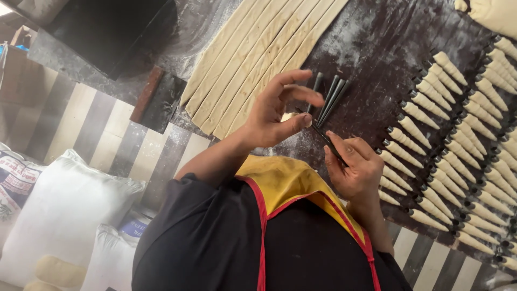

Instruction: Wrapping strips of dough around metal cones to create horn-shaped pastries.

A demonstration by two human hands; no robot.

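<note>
From the head camera I see my right hand (355, 170) with its grip closed around the narrow ends of a bundle of dark metal cone moulds (327, 105), which fan out above the floured bench (377, 54). My left hand (277, 116) is at the same bundle, thumb and forefinger pinched on one mould near its lower end, the other fingers spread loose. The moulds look stiff, light and smooth, probably slick with flour, so I judge the tapered ends the surest place to hold. Just beyond them lie long cut dough strips (258, 59), soft and easily stretched. On the right of the picture, rows of dough-wrapped cones (447, 140) cover the bench. White sacks (64, 215) sit lower left.
</note>
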